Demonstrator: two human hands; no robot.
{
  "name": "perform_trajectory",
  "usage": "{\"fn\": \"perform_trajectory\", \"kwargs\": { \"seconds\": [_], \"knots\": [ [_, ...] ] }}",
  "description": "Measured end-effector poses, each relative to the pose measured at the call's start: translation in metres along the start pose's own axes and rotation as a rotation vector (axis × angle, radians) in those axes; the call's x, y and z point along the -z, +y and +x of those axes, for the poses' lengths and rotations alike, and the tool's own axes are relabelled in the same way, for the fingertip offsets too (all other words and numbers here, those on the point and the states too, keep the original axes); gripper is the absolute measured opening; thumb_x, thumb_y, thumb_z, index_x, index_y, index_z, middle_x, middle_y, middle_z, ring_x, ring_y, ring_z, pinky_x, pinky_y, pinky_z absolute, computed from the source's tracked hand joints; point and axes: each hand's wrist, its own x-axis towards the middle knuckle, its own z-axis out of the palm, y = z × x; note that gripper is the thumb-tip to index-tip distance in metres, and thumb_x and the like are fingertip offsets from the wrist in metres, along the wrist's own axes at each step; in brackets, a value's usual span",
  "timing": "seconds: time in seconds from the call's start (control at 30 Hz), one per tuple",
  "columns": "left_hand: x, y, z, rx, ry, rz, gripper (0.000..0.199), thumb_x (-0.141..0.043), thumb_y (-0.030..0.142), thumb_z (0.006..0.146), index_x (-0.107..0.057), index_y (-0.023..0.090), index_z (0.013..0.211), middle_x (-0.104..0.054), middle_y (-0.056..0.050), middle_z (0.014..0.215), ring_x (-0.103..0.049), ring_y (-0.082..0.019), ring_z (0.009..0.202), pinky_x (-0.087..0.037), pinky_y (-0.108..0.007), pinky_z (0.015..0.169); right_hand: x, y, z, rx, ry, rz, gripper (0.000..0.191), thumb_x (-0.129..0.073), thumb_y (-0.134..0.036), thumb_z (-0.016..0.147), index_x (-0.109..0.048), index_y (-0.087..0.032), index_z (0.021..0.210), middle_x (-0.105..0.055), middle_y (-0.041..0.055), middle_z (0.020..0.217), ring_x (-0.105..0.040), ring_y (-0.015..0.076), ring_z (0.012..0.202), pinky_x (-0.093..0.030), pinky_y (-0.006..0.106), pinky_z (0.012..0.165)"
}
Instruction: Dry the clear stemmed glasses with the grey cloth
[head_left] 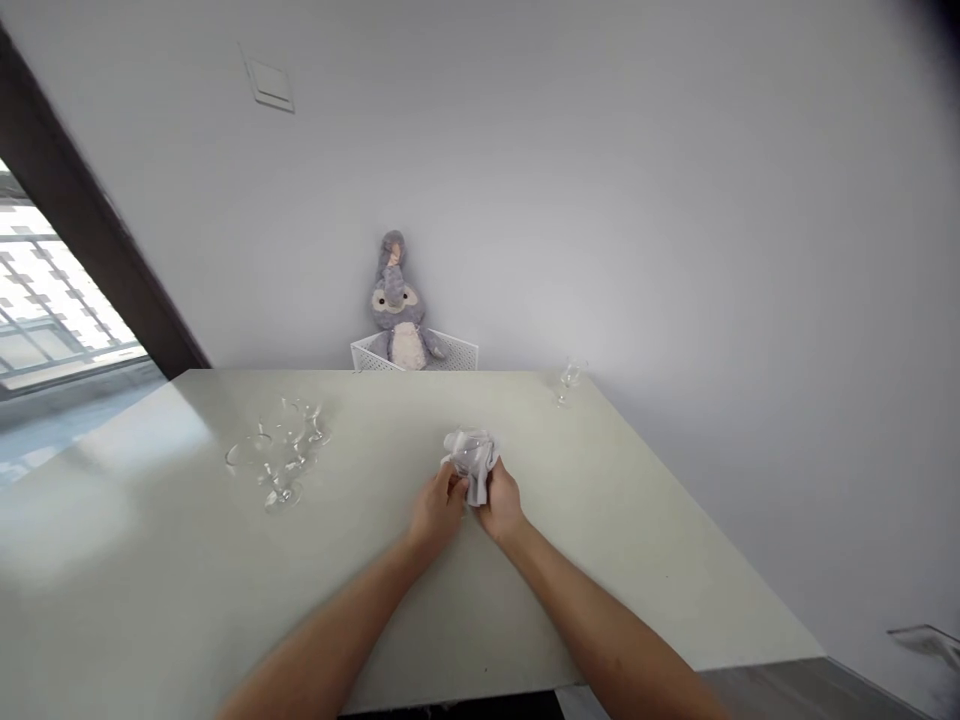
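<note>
Over the middle of the table, my two hands meet at a clear glass (469, 456) with a white cloth (478, 488) bunched around it. My left hand (438, 510) is closed, its thumb and fingers pinching at the near left side of the cloth and glass. On the right side, my right hand (502, 502) is wrapped round the cloth with the glass inside. The cloth and fingers hide much of the glass, so I cannot tell its full shape.
Several clear stemmed glasses (281, 465) stand close together on the left of the pale table (390, 600). Another stemmed glass (568, 378) stands near the far right corner. Beyond the far edge, a grey plush toy (407, 345) sits in a white basket (461, 352) against the wall.
</note>
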Motion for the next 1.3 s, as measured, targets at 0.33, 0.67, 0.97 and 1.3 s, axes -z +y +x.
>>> {"fn": "perform_trajectory", "kwargs": {
  "seconds": [0.33,0.67,0.97,1.3],
  "knots": [
    [0.024,0.009,0.001,-0.167,0.216,0.177,0.016,-0.041,0.019,0.078,-0.057,0.019,0.073,-0.05,-0.007,0.089,-0.046,-0.019,0.084,-0.038,-0.036,0.077,0.002,0.003,-0.016,0.322,-0.262,-0.731,0.035,-0.039,-0.048,0.081,-0.054,-0.018,0.09,-0.059,0.0044,0.086,-0.053,0.0167,0.082,-0.042,0.028,0.075],
    [0.022,0.003,0.016,0.212,0.019,-0.725,0.035,-0.056,0.039,0.072,-0.048,0.018,0.099,-0.059,-0.009,0.099,-0.056,-0.019,0.088,-0.043,-0.033,0.075,0.007,-0.006,-0.008,0.195,-0.223,-0.679,0.031,-0.052,-0.04,0.072,-0.057,-0.015,0.091,-0.058,0.0023,0.074,-0.049,0.0134,0.064,-0.04,0.025,0.058],
    [0.037,0.002,0.02,0.283,-0.023,-0.942,0.047,-0.067,0.035,0.063,-0.045,0.016,0.101,-0.062,-0.013,0.102,-0.058,-0.021,0.09,-0.041,-0.029,0.071,0.003,-0.003,-0.005,0.284,-0.202,-0.831,0.026,-0.05,-0.034,0.073,-0.058,-0.016,0.09,-0.06,0.0038,0.076,-0.05,0.0138,0.065,-0.041,0.025,0.059],
    [0.047,0.004,0.023,0.272,0.014,-0.948,0.052,-0.069,0.033,0.061,-0.04,0.019,0.102,-0.063,-0.011,0.1,-0.054,-0.009,0.059,-0.042,-0.026,0.061,0.02,-0.041,0.006,0.495,-0.061,-0.998,0.034,-0.046,-0.043,0.075,-0.059,-0.017,0.093,-0.062,0.0059,0.084,-0.054,0.0173,0.073,-0.041,0.028,0.062]
  ]
}}
